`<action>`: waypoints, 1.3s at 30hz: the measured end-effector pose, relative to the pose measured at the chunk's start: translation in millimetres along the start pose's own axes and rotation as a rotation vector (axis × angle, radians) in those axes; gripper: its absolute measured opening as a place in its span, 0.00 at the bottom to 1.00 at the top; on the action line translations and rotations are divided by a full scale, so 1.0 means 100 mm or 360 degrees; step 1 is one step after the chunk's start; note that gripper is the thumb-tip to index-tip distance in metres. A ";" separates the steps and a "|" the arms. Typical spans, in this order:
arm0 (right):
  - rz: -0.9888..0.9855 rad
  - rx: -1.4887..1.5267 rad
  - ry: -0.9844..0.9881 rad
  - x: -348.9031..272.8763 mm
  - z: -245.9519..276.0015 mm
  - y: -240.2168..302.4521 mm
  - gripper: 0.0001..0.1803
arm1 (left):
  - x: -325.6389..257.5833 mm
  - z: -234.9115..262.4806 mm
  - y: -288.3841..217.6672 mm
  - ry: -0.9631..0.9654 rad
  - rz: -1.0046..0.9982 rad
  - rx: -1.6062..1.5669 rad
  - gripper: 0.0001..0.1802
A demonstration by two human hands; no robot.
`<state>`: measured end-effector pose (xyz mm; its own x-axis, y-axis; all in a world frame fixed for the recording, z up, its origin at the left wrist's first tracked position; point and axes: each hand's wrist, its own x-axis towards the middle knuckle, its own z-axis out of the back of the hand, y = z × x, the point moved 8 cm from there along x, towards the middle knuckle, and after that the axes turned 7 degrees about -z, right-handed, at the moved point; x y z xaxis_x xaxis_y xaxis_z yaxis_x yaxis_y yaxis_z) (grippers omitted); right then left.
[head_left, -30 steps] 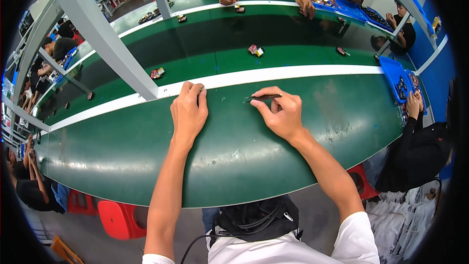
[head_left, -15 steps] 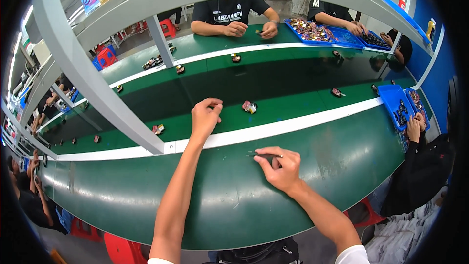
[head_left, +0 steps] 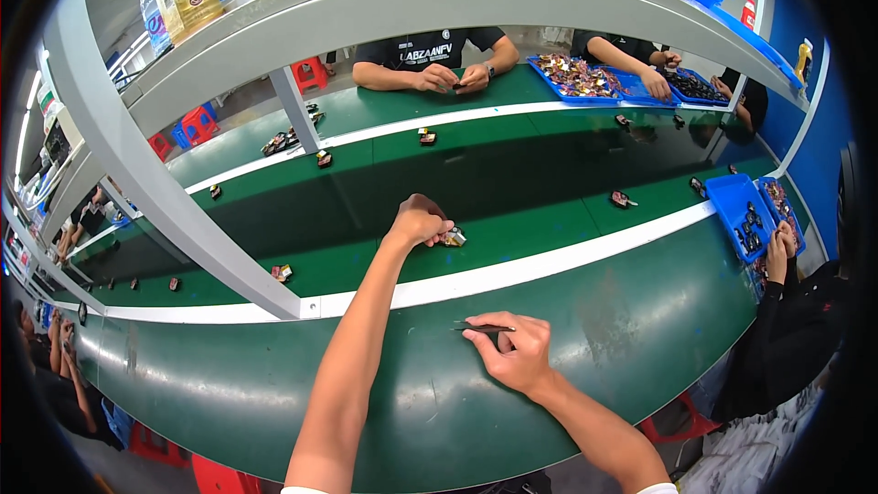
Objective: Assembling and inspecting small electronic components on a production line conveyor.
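Observation:
My left hand (head_left: 422, 221) reaches over the white divider onto the green conveyor belt (head_left: 540, 210). Its fingers are closed at the edge of a small electronic part (head_left: 453, 236) with yellow and silver patches, and they partly hide it. Above the near green tabletop (head_left: 439, 384), my right hand (head_left: 514, 352) pinches a pair of dark tweezers (head_left: 485, 327), whose thin tips point left.
Similar small parts (head_left: 622, 199) lie spaced along the belt. A grey post (head_left: 183, 174) rises at my left under an overhead shelf. Blue trays (head_left: 732, 210) of parts stand at the right beside a co-worker's hands (head_left: 779, 252). Co-workers sit across the belt.
My left hand has moved right and down onto the small part, which has shifted slightly left. In the picture, my right hand with the tweezers sits a little lower and farther left.

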<state>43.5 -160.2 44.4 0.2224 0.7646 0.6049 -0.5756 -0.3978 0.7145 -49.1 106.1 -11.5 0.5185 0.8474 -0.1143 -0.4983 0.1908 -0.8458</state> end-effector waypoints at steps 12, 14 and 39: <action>-0.0672 0.0537 0.0182 -0.07 -0.11 -0.31 0.07 | -1.49 -0.19 0.07 -0.0607 -0.0279 -0.0660 0.06; -0.0606 0.0551 0.0244 0.04 -0.16 -0.12 0.07 | -1.86 -0.25 0.14 -0.0753 -0.0193 -0.0767 0.07; -0.0759 0.0563 0.0219 -0.11 -0.16 -0.36 0.10 | -2.11 -0.43 0.06 -0.0760 -0.0310 -0.0972 0.10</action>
<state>48.9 -146.5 6.1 0.2743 0.9490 0.1554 -0.1360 -0.1216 0.9832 -132.0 -92.9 -14.7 0.1347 0.9737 0.1836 0.1113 0.1692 -0.9793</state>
